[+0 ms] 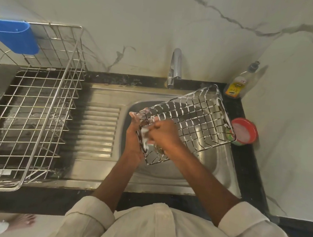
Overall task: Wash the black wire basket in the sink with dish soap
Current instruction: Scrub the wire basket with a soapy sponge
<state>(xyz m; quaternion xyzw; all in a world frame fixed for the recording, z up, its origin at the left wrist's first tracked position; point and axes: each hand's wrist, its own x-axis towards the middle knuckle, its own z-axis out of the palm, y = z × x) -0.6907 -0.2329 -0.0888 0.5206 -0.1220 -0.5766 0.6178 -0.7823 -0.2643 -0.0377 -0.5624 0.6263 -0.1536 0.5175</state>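
The black wire basket (192, 120) is tilted over the steel sink (222, 164), its wires streaked with white foam. My left hand (133, 135) grips the basket's near left end from outside. My right hand (164, 133) reaches into the basket and presses a foamy scrubber (145, 138) against that same end; most of the scrubber is hidden by my fingers. A dish soap bottle (236, 86) with a yellow label stands on the counter at the sink's far right corner.
A chrome tap (175, 68) rises behind the sink. A red tub (244, 131) of white soap sits right of the basket. A ribbed drainboard (96, 129) lies left of the basin. A large steel dish rack (26, 116) with a blue cup (13, 35) stands far left.
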